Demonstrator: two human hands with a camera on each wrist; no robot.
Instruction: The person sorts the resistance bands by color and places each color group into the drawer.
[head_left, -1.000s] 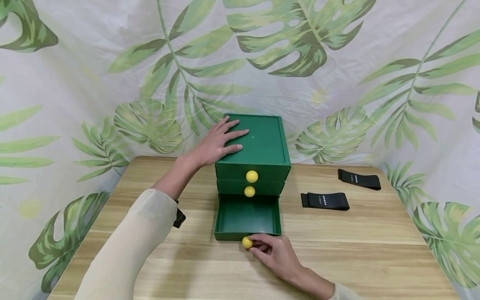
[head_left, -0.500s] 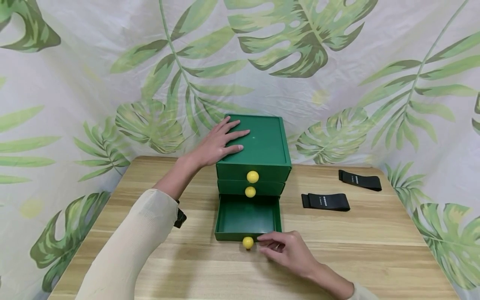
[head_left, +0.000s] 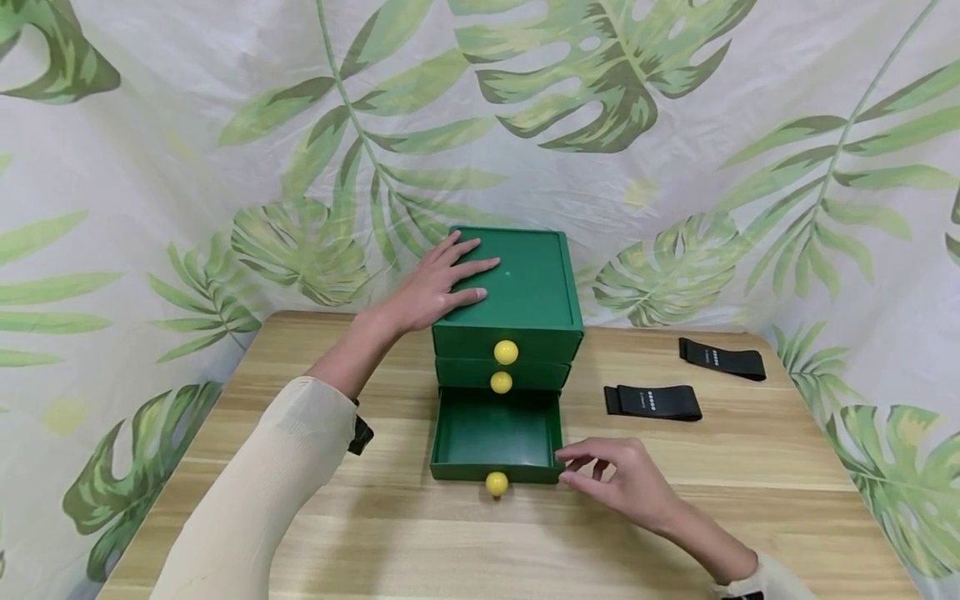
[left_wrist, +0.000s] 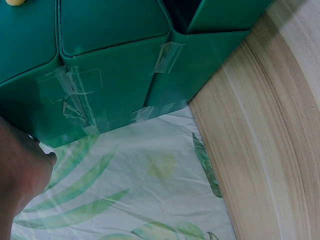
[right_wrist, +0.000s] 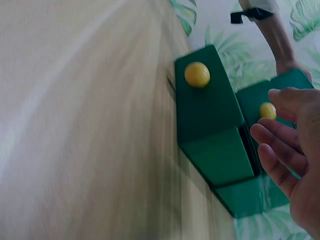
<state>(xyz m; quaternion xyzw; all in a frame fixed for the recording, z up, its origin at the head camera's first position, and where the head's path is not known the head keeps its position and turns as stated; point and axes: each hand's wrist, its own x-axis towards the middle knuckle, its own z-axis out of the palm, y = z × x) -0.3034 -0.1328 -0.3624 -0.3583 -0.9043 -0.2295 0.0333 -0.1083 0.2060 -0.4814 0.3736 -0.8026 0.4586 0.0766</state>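
A green cabinet [head_left: 517, 283] of three stacked drawers stands at the middle of the table, each drawer with a round yellow knob. The bottom drawer [head_left: 491, 429] is pulled out, and nothing shows inside it. My left hand [head_left: 431, 287] rests on the left of the cabinet's top with its fingers spread. Beside the front right corner of the bottom drawer is my right hand [head_left: 626, 483], its fingers loosely bent and holding nothing. The bottom knob [head_left: 497, 483] is to the left of that hand, apart from it. In the left wrist view, clear tape [left_wrist: 75, 95] joins the drawer units' sides.
Two folded black bands with white print lie right of the cabinet, a nearer band [head_left: 652, 402] and a farther band [head_left: 722, 359]. Behind the wooden table [head_left: 420, 542] hangs a leaf-patterned cloth [head_left: 555, 192], close to the cabinet's back.
My right hand has let go of the bottom drawer's yellow knob and moved right, to the drawer's front corner. The left hand and the drawer have stayed in place.
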